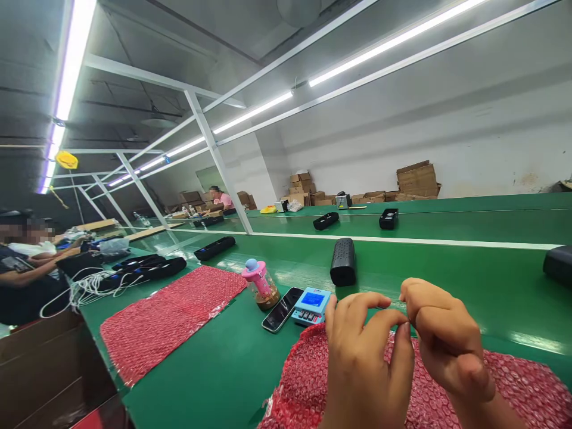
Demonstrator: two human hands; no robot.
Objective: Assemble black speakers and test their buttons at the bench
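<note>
Red bubble wrap (513, 387) lies under both hands: left hand (364, 363) and right hand (442, 339) grips pinched together, contents hidden.

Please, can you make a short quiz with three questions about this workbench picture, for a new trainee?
1. True or false: the left hand and the right hand meet fingertip to fingertip above the red bubble wrap.
2. What lies directly left of the blue device? A) the phone B) a cardboard box C) a cable
3. Fill in: the pink bottle has a ____ ball on its cap.

Key: 1 true; 2 A; 3 blue.
</note>
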